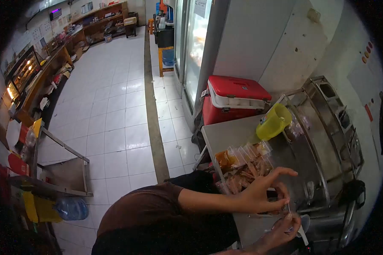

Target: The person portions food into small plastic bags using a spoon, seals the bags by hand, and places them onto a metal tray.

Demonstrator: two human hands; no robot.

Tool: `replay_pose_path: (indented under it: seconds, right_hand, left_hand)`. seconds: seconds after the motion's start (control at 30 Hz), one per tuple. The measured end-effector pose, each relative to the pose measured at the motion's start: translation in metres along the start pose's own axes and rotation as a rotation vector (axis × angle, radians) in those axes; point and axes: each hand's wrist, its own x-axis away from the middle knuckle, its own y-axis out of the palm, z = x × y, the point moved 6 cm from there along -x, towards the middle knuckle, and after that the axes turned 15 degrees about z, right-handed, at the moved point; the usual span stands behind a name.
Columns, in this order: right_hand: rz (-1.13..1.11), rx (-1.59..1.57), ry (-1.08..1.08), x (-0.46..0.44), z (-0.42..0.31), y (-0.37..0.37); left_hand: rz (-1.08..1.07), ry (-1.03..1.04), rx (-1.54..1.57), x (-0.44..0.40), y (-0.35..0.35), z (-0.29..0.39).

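Note:
My left hand [266, 191] reaches in from the left over the table, its thumb and a finger pinched and another finger stretched out. Just below it, my right hand [287, 229] is closed in a pinch. A thin pale strip [289, 207] runs between the two sets of fingertips; its exact kind is too small to tell. Beside my right hand are a white handle [303, 236] and part of a clear bowl-like thing [305, 222]. Small clear plastic packets [244, 155], some with orange-brown contents, lie in a pile [242, 178] beyond my left forearm.
A yellow-green pitcher [273, 123] stands on the table [225, 131]. Behind it is a red cooler box [238, 91]. A metal rack [315, 140] lines the wall side. A lit glass-door fridge [198, 46] stands farther back. A water jug [72, 208] lies at lower left.

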Motion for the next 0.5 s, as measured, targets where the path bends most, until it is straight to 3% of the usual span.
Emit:
replay_pose_path:
  seconds: [0.13,0.23,0.3,0.5]
  right_hand:
    - [-0.137,-0.032,-0.13,-0.007,0.015,-0.013]
    - [-0.221,-0.044,-0.225,-0.002,-0.013,0.001]
    - [-0.269,-0.068,-0.294,0.003,-0.021,0.008]
    - [-0.392,-0.164,-0.208,0.013,-0.019,0.015]
  left_hand:
    - [-0.114,-0.009,-0.042,0.002,0.003,0.005]
    - [-0.107,0.158,-0.255,0.005,-0.005,0.01]
    - [-0.144,0.114,-0.219,0.013,-0.007,0.001]
    - [-0.179,0.164,-0.253,0.026,-0.015,-0.005]
